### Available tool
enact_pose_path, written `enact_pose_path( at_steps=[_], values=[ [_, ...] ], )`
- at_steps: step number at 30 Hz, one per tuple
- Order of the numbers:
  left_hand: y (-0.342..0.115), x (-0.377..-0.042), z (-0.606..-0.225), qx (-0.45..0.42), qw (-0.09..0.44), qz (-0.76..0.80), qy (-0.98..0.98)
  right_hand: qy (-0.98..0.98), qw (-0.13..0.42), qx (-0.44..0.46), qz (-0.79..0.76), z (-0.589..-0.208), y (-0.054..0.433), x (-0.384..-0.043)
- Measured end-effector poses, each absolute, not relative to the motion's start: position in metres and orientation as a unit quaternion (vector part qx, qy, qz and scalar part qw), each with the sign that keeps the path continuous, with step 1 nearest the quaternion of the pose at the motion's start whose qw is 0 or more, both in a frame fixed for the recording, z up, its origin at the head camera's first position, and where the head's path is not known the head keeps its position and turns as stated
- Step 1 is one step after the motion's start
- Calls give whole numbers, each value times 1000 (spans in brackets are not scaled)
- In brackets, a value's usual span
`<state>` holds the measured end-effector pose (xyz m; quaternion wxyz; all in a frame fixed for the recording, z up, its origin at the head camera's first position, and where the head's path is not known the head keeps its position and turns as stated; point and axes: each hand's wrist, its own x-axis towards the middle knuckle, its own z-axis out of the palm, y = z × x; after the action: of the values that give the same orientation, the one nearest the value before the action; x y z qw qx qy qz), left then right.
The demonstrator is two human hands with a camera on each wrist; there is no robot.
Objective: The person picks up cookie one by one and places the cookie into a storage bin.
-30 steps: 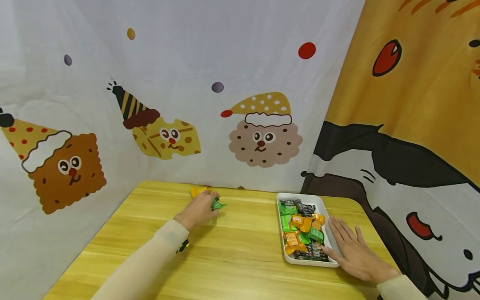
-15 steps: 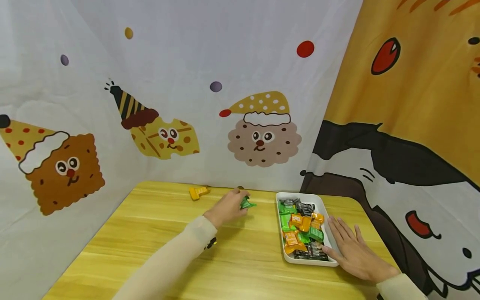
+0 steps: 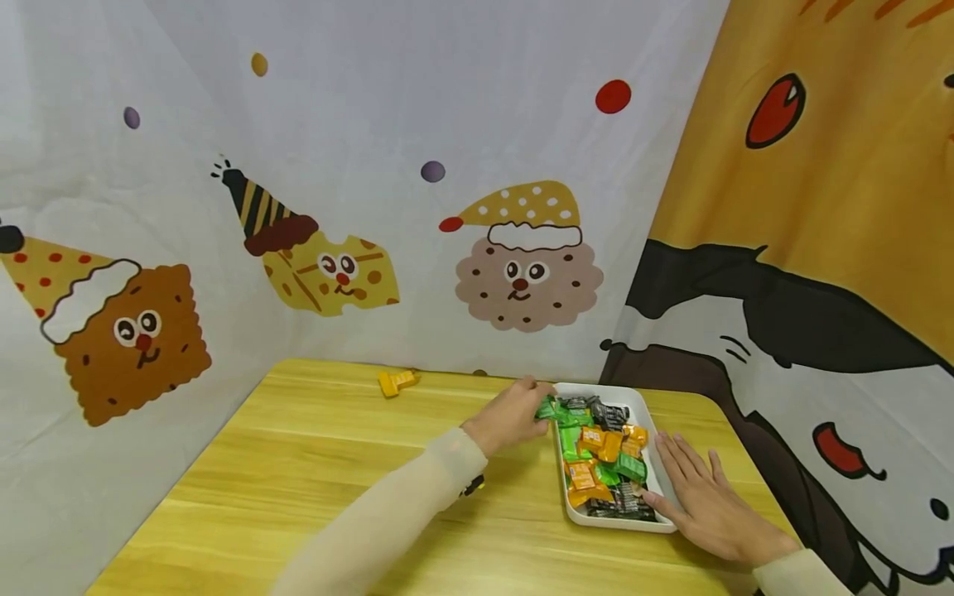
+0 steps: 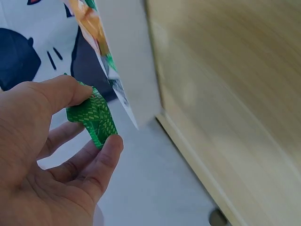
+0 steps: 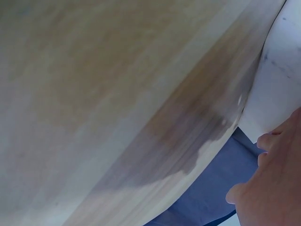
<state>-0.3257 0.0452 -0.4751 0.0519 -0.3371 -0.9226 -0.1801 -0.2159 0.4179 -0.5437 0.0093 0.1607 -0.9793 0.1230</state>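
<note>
In the head view my left hand (image 3: 508,420) is at the far left edge of a white tray (image 3: 614,523), pinching a green-wrapped candy (image 3: 547,407). The left wrist view shows the shiny green wrapper (image 4: 96,117) between thumb and fingers, beside the tray's outer wall (image 4: 129,56). Green, orange and black wrapped candies fill much of the tray, among them an orange candy (image 3: 582,476) near the front. My right hand (image 3: 708,511) rests against the tray's right side with straight fingers, the thumb at the rim. Part of that hand (image 5: 277,174) appears in the right wrist view.
A yellow-orange wrapped candy (image 3: 397,382) lies by itself near the back edge of the wooden table (image 3: 313,447). Behind the table hangs a white curtain (image 3: 358,108) with cartoon prints, and an orange printed cloth (image 3: 842,190) hangs at the right.
My left hand has carried the green candy rightward from beside the yellow-orange candy to the tray's left edge, leaving that candy in full view. The right hand has stayed by the tray.
</note>
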Motion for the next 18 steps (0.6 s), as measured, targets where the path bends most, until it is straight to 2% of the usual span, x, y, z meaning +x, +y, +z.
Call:
enact_pose_path(
  at_steps=[18],
  values=[
    [140, -303, -466, -399, 72, -75, -911, -976, 9, 167, 139, -544, 418, -216]
  ],
)
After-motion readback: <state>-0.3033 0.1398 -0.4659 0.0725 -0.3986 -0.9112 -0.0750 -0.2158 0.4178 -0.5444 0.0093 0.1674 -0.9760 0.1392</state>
